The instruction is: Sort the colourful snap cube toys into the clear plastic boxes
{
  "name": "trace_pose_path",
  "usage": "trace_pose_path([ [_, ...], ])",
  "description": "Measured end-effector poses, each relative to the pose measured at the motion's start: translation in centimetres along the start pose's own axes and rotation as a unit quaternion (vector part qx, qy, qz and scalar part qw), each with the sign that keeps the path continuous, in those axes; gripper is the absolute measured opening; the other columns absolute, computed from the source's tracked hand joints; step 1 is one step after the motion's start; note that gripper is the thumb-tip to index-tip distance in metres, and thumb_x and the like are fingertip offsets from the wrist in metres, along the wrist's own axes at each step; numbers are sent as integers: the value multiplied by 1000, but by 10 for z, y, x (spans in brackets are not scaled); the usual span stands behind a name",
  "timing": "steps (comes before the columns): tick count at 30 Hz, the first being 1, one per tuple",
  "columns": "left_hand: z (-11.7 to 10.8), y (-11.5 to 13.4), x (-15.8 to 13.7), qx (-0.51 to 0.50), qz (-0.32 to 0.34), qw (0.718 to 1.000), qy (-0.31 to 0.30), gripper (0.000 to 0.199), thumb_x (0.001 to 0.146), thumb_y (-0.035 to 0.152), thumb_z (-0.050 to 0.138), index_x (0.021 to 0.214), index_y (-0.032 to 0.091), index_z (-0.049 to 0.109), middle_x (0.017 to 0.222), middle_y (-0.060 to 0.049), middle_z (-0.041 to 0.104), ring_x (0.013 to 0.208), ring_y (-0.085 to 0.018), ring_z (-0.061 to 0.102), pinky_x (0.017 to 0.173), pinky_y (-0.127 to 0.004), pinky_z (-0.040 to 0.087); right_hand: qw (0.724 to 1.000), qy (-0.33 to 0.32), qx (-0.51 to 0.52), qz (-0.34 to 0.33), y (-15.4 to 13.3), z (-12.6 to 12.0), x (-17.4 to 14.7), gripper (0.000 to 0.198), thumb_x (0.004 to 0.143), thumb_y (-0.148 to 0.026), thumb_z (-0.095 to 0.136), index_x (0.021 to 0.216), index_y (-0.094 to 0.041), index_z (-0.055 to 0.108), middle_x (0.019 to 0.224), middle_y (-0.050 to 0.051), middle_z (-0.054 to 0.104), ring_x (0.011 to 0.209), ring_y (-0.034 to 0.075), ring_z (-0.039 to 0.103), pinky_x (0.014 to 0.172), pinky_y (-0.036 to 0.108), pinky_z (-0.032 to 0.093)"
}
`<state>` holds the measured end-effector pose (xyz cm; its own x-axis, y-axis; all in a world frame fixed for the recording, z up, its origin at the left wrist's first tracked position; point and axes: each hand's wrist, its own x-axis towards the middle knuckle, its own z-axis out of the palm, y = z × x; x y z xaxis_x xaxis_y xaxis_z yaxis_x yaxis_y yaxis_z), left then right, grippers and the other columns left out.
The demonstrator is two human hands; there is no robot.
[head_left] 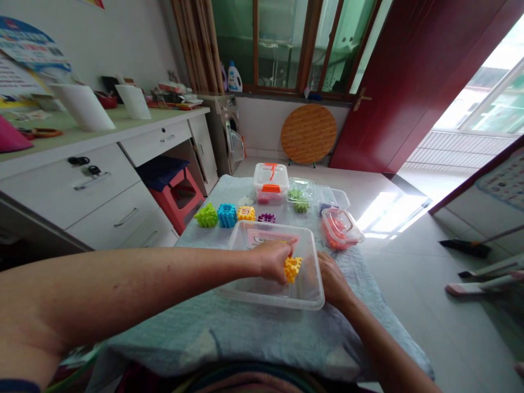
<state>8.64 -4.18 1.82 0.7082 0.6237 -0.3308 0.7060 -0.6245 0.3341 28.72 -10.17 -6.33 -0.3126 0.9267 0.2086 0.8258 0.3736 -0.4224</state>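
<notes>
My left hand [273,261] reaches over a clear plastic box [270,300] and is closed on yellow toy building blocks [292,269], which stick out past the fingers. A pink printed sheet [262,236] shows at the far side of the box. At the box's right wall is my right hand [333,277], its fingers curled against the side and partly hidden. Beyond the box stand block cubes in a row: green [206,215], blue [227,215], yellow and white [246,213], with low purple blocks [266,218] at the right end.
A lidded box with orange clips [271,183] stands at the cloth's far end. Near it are clear containers of green blocks [301,202], dark purple blocks [328,207] and red-orange blocks [338,232]. A pink stool [180,202] sits left, by the white desk [102,191].
</notes>
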Motion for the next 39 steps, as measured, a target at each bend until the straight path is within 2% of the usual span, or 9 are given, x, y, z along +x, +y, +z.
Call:
trace_pose_path([
  [7,11,8,7,30,-24,999,24,65,66,37,73,124,13,56,121,-17,67,108,-33,65,86,-37,52,994,95,3,55,32,-2,-2,13,80,-15,49,79,-19,60,80,5,60,80,20,55,77,31,43],
  [11,12,12,4,49,-36,998,19,73,66,34,75,131,12,50,119,-18,67,107,-33,65,86,-36,52,991,119,17,56,38,2,-5,13,79,-16,48,79,-20,61,80,5,62,81,20,56,78,31,44],
  [14,8,17,2,71,-25,997,12,75,63,42,78,127,14,53,119,-18,67,105,-34,65,84,-38,53,990,124,17,59,39,3,-5,13,78,-17,49,78,-20,61,80,5,63,81,20,57,79,32,45],
  [17,1,23,-1,114,-7,993,24,64,68,54,72,117,15,61,112,-18,69,99,-36,67,78,-42,54,990,124,12,63,39,4,-4,12,78,-17,49,78,-21,60,79,4,62,82,20,57,79,32,45],
  [19,-2,26,-2,144,20,988,57,53,75,55,66,111,15,65,106,-18,69,93,-35,68,73,-42,54,990,122,9,64,40,4,-4,11,79,-17,49,78,-21,60,79,4,62,81,20,57,79,31,45],
  [22,-3,28,-1,163,74,978,106,34,81,44,64,99,15,70,98,-15,69,88,-31,67,71,-38,53,991,120,3,63,41,5,-3,11,79,-17,49,77,-20,60,78,5,61,81,20,56,79,32,44],
  [25,1,26,5,148,86,979,108,22,80,34,65,88,15,72,93,-13,69,88,-27,66,72,-34,51,990,124,-3,63,40,6,-2,12,78,-17,49,77,-20,61,79,5,62,81,20,56,79,31,44],
  [32,9,24,13,81,35,992,93,20,80,28,60,87,16,75,88,-11,71,83,-28,67,66,-33,48,990,122,-6,63,38,6,-3,12,79,-15,49,78,-20,61,81,5,61,81,20,55,80,31,43],
  [39,2,19,9,54,44,988,140,17,78,27,59,85,19,72,89,-6,70,76,-22,65,62,-29,45,991,116,-11,69,38,5,-3,12,80,-15,50,79,-19,60,82,5,60,82,20,55,80,31,43],
])
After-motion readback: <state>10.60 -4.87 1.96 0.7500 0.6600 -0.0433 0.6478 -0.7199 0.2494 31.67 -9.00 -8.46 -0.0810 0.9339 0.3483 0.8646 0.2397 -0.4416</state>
